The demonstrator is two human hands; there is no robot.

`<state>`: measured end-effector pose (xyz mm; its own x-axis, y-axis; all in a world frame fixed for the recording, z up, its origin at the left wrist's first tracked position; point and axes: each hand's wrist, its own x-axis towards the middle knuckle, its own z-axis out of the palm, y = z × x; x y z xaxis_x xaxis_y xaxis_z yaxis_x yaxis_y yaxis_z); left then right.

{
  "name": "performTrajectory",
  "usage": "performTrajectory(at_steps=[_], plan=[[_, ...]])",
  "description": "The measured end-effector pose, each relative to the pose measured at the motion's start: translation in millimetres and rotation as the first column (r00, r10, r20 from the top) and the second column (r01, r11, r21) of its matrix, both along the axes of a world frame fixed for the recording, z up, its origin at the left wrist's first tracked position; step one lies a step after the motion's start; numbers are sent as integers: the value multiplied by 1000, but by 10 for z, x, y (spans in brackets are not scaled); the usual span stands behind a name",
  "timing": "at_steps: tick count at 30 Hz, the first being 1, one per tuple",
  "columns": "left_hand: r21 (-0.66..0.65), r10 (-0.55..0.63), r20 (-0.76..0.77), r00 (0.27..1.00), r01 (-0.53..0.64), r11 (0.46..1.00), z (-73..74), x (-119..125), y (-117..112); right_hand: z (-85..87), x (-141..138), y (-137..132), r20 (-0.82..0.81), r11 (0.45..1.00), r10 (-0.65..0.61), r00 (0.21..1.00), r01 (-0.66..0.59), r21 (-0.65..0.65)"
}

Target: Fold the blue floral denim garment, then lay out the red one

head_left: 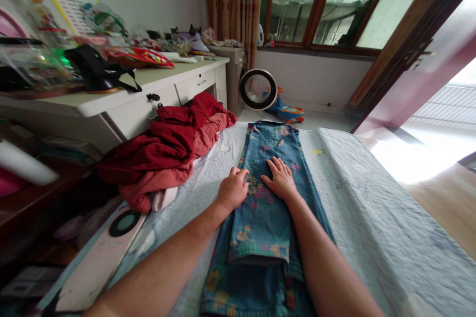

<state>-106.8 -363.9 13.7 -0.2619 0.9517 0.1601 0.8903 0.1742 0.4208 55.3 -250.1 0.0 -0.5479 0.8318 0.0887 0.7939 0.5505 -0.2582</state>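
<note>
Left hand (233,189) curled at edge of jeans (260,233), grip unclear; right hand (281,177) flat, fingers spread. Risk: jeans may skew if 2 hands push unevenly.

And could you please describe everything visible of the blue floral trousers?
The blue floral trousers look like denim, patterned with yellow and reddish flowers. They lie folded lengthwise on the pale bedding, waistband apparently at the far end, one hem stopping short of the fabric beneath it. The right hand rests flat on them; the left hand, curled, is at their left edge.
</note>
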Motion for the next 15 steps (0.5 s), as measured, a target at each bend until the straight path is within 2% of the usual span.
performTrajectory(at_steps=[6, 9, 15], plan=[[-111, 39, 40, 998, -35, 993, 110, -39, 6, -9, -2, 4, 4, 1000, -2, 1000, 2, 4], [-135, -1, 29, 1000, 5, 991, 127, -37, -14, -7, -2, -1, -1, 1000, -3, 1000, 3, 8], [-96, -91, 49, 995, 95, 991, 96, -52, -28, -5, -4, -4, -2, 1000, -4, 1000, 4, 5]])
